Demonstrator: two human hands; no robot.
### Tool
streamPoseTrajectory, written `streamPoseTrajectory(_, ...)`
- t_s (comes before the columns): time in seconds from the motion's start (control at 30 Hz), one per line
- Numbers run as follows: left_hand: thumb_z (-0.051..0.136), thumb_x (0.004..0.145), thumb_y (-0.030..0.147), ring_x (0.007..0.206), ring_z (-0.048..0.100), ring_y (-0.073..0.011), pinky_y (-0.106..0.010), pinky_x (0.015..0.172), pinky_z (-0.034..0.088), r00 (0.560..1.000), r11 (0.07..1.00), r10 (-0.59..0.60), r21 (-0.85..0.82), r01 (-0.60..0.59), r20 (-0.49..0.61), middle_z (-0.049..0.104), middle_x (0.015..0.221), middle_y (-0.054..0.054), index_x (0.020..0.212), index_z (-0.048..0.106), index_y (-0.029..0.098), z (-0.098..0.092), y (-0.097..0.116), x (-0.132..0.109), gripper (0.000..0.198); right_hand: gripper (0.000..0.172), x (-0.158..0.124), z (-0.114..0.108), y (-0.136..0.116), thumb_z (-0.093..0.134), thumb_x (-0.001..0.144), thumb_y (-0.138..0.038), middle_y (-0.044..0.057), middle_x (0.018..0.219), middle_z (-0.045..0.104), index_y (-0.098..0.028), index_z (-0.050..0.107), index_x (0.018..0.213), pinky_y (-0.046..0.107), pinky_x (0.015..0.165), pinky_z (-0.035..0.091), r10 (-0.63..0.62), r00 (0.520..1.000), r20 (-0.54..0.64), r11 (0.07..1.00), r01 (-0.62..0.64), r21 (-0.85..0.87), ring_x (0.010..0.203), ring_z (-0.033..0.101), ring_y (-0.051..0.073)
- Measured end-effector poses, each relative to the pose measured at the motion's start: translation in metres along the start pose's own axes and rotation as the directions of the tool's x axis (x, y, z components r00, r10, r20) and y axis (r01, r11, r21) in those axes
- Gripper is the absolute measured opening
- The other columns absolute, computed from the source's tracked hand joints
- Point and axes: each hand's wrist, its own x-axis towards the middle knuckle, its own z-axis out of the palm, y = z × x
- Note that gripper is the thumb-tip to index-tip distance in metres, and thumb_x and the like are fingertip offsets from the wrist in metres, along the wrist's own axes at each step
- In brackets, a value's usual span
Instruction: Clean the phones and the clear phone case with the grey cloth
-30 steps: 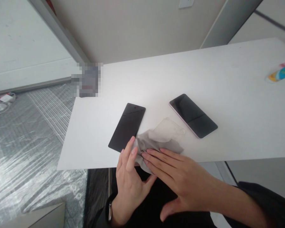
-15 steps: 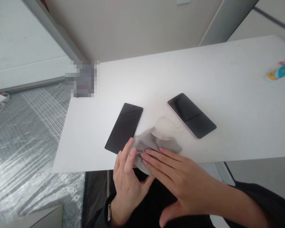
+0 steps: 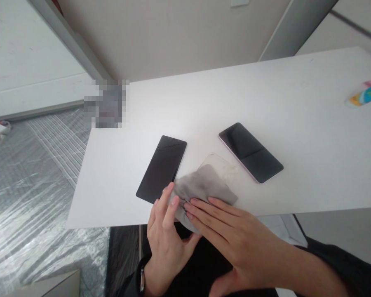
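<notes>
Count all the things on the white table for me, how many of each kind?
Phones: 2, a black phone and a pink-edged phone
Clear phone case: 1
Grey cloth: 1, under the left hand and right hand
Colourful tube: 1
Blurred item: 1
Total: 6

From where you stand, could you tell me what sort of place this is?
Probably a plain workroom being fitted out: a bare white table holding two phones, and plastic sheeting over the floor.

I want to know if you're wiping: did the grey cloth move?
Yes. The grey cloth has slid away from the person, covering more of the clear phone case, which lies between the two phones, than a second ago.
</notes>
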Motion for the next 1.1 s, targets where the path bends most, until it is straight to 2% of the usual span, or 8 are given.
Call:
streamPoseTrajectory(0.17,0.088,0.088,0.041,0.143,0.061,-0.0322,-0.049,0.114,0.054,1.0,1.0,0.003,-0.016,-0.003,-0.021,0.071,0.136,-0.024,0.166,0.031,0.014,0.001,-0.001,0.001,0.1,0.091,0.006,0.001,0.003,0.029,0.11,-0.075,0.021,0.156,0.058,0.002,0.061,0.147,0.054,0.119,0.049,0.141,0.988,-0.055,0.989,-0.144,-0.041,0.146,0.055,0.037)
streamPoseTrajectory(0.23,0.086,0.091,0.037,0.144,0.06,-0.03,-0.045,0.113,0.056,1.0,0.999,0.0,-0.034,-0.001,-0.025,0.066,0.143,-0.025,0.166,0.031,0.014,0.001,-0.001,0.0,0.096,0.096,0.01,0.001,0.002,0.025,0.108,-0.08,0.018,0.155,0.06,-0.001,0.062,0.147,0.051,0.119,0.051,0.073,0.997,-0.036,0.996,-0.07,0.06,0.146,0.057,0.034)
streamPoseTrajectory(0.33,0.086,0.091,0.04,0.144,0.061,-0.0295,-0.044,0.113,0.056,1.0,0.999,-0.003,-0.051,0.002,-0.027,0.062,0.148,-0.025,0.167,0.028,0.015,0.001,-0.001,0.0,0.099,0.078,0.015,0.003,-0.002,0.027,0.115,-0.068,0.012,0.151,0.065,-0.006,0.065,0.143,0.049,0.119,0.052,0.08,0.996,-0.035,0.989,-0.075,0.127,0.141,0.062,0.029)
streamPoseTrajectory(0.53,0.084,0.093,0.031,0.149,0.056,-0.0253,-0.041,0.117,0.054,1.0,0.995,-0.022,-0.101,0.021,-0.008,0.056,0.156,-0.023,0.168,0.027,0.02,-0.001,0.0,0.0,0.095,0.074,0.017,0.002,0.004,0.029,0.116,-0.063,0.014,0.143,0.07,-0.005,0.071,0.136,0.042,0.118,0.055,-0.009,0.998,-0.059,0.973,0.022,0.23,0.136,0.067,0.026)
streamPoseTrajectory(0.67,0.088,0.09,0.037,0.15,0.054,-0.0272,-0.045,0.119,0.052,1.0,0.997,-0.014,-0.077,0.014,0.004,0.066,0.144,-0.021,0.169,0.024,0.019,-0.002,0.001,0.001,0.103,0.051,0.014,-0.01,0.019,0.042,0.118,-0.043,0.015,0.137,0.073,-0.005,0.075,0.128,0.047,0.106,0.064,0.106,0.99,-0.095,0.994,-0.105,0.015,0.127,0.072,0.03)
streamPoseTrajectory(0.83,0.083,0.093,0.032,0.147,0.057,-0.0251,-0.04,0.116,0.055,1.0,0.996,-0.021,-0.089,0.021,-0.001,0.061,0.15,-0.022,0.168,0.029,0.019,-0.002,0.002,0.002,0.093,0.061,0.009,-0.018,0.013,0.031,0.119,-0.049,0.007,0.129,0.078,-0.012,0.08,0.116,0.041,0.104,0.065,0.046,0.995,-0.094,0.981,-0.027,0.194,0.119,0.076,0.024)
streamPoseTrajectory(1.0,0.087,0.09,0.027,0.141,0.061,-0.0232,-0.04,0.116,0.055,1.0,0.991,-0.015,-0.135,0.014,-0.006,0.068,0.139,-0.018,0.168,0.028,0.021,-0.004,0.002,0.005,0.098,0.049,0.008,-0.018,0.015,0.044,0.117,-0.042,0.014,0.125,0.079,-0.01,0.081,0.11,0.042,0.097,0.067,0.09,0.99,-0.104,0.994,-0.082,0.078,0.117,0.077,0.029)
streamPoseTrajectory(1.1,0.08,0.095,0.025,0.138,0.063,-0.022,-0.037,0.112,0.058,0.999,0.993,-0.032,-0.115,0.033,0.009,0.066,0.141,-0.018,0.165,0.033,0.021,-0.005,0.003,0.004,0.085,0.054,0.01,-0.017,0.014,0.037,0.119,-0.044,0.009,0.124,0.08,-0.012,0.081,0.113,0.036,0.103,0.065,0.069,0.992,-0.105,0.977,-0.046,0.207,0.117,0.076,0.023)
